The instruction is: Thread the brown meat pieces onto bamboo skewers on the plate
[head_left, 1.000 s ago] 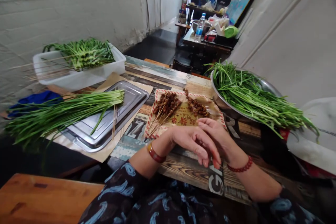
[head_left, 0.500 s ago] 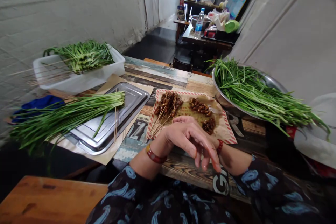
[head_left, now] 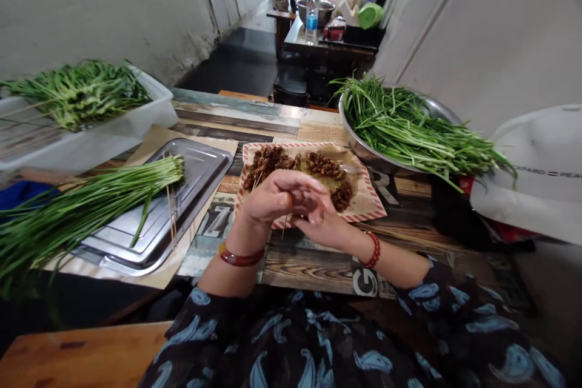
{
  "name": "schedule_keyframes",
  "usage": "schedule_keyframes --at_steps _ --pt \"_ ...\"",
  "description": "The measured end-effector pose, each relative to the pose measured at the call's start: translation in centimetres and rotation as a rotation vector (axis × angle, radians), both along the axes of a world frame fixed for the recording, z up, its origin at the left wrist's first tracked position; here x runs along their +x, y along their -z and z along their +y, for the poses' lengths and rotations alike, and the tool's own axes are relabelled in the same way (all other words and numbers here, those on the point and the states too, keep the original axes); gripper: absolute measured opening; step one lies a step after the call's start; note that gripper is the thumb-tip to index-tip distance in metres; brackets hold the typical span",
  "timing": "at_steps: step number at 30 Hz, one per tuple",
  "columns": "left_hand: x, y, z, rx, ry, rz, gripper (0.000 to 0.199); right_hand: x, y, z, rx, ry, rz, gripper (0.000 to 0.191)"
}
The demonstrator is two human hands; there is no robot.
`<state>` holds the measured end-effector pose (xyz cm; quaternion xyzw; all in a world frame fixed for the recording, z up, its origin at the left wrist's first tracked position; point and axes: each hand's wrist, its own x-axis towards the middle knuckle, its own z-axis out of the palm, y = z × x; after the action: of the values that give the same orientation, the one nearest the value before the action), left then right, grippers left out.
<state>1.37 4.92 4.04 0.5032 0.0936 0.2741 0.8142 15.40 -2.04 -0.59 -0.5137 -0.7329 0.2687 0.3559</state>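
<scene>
My left hand [head_left: 291, 197], with an amber bangle at the wrist, is curled over my right hand [head_left: 330, 231], its fingertips resting against it. A red bead bracelet circles my right wrist; most of that hand's fingers are hidden behind the left. Just beyond both hands lies a red-striped paper sheet [head_left: 370, 209]. Dark, sauced skewered pieces [head_left: 268, 163] sit at its left, and more brown pieces [head_left: 325, 165] at the middle and right. To the left, a bundle of garlic chives [head_left: 136, 180] lies across an overturned metal tray [head_left: 120, 224], near a few thin sticks [head_left: 171, 215].
A white plastic bin [head_left: 157, 100] with skewered greens stands at the far left. At the right, a steel bowl [head_left: 350, 127] of loose chives is beside a white bag [head_left: 541, 145]. Past the table are a water bottle [head_left: 311, 15] and another table [head_left: 295, 39].
My view has shifted, so the table things appear further left. My left hand has gone from hanging loosely over my right wrist to curling against my right hand, whose back now shows.
</scene>
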Motion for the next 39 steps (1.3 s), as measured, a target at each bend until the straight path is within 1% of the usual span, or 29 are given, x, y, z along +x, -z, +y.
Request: schedule_keyframes --at_steps 2,3,4,6,8,11,12,13,15,18,21,23,25,28,32,34,37,39 --pt "0.1 -0.5 -0.2 0.024 -0.105 -0.028 0.055 1.1 -1.0 -0.8 -0.042 -0.167 -0.048 0.023" --pt "0.2 -0.7 -0.2 0.040 -0.134 -0.023 0.052 2.0 -1.4 -1.3 -0.062 -0.207 -0.046 0.025" --pt "0.3 -0.7 -0.2 0.059 -0.155 -0.001 0.049 3.1 -1.8 -1.8 -0.069 -0.195 -0.031 0.025" --pt "0.5 -0.6 -0.1 0.126 -0.182 0.103 0.041 5.7 -2.3 -2.9 -0.069 -0.089 -0.011 0.024" --pt "0.7 -0.1 -0.1 0.233 -0.191 0.248 0.037 8.7 -2.6 -4.0 -0.067 0.077 -0.025 0.023" --pt "1.1 0.8 -0.3 0.452 -0.153 0.455 0.037 13.0 -2.5 -5.7 -0.090 0.344 -0.036 0.027" --pt "1.2 1.1 -0.3 0.534 -0.151 0.522 0.038 14.2 -2.4 -6.2 -0.109 0.410 -0.040 0.028" --pt "1.2 1.5 -0.3 0.618 -0.159 0.590 0.039 15.1 -2.2 -6.8 -0.122 0.451 -0.048 0.029" --pt "1.1 2.2 0.0 0.760 -0.206 0.719 0.039 16.3 -1.9 -7.8 -0.118 0.456 -0.094 0.029" --pt "0.5 3.1 0.9 0.887 -0.310 0.861 0.041 16.7 -1.2 -8.9 -0.056 0.377 -0.212 0.024" --pt "-0.2 3.4 1.5 0.981 -0.417 0.957 0.041 16.2 -0.5 -9.4 -0.017 0.321 -0.321 0.021" --pt "-0.3 3.2 1.4 0.986 -0.471 0.954 0.039 15.8 -0.2 -9.6 0.000 0.302 -0.396 0.021" --pt "0.0 2.7 0.7 0.939 -0.507 0.883 0.037 15.4 0.2 -9.6 0.030 0.278 -0.468 0.018" --pt "1.3 2.1 -1.1 0.922 -0.495 0.755 0.031 15.0 1.0 -9.6 0.079 0.229 -0.518 0.016" --pt "3.5 1.8 -3.5 0.968 -0.404 0.653 0.022 14.8 1.8 -9.5 0.114 0.214 -0.535 0.017" --pt "4.3 1.9 -4.4 0.996 -0.367 0.634 0.020 14.8 1.7 -9.7 0.132 0.226 -0.554 0.017" --pt "4.9 2.0 -5.4 1.022 -0.347 0.629 0.020 14.3 1.0 -10.3 0.172 0.243 -0.551 0.018" --pt "5.1 2.0 -5.9 1.005 -0.355 0.621 0.022 13.6 0.6 -10.7 0.161 0.186 -0.535 0.016"
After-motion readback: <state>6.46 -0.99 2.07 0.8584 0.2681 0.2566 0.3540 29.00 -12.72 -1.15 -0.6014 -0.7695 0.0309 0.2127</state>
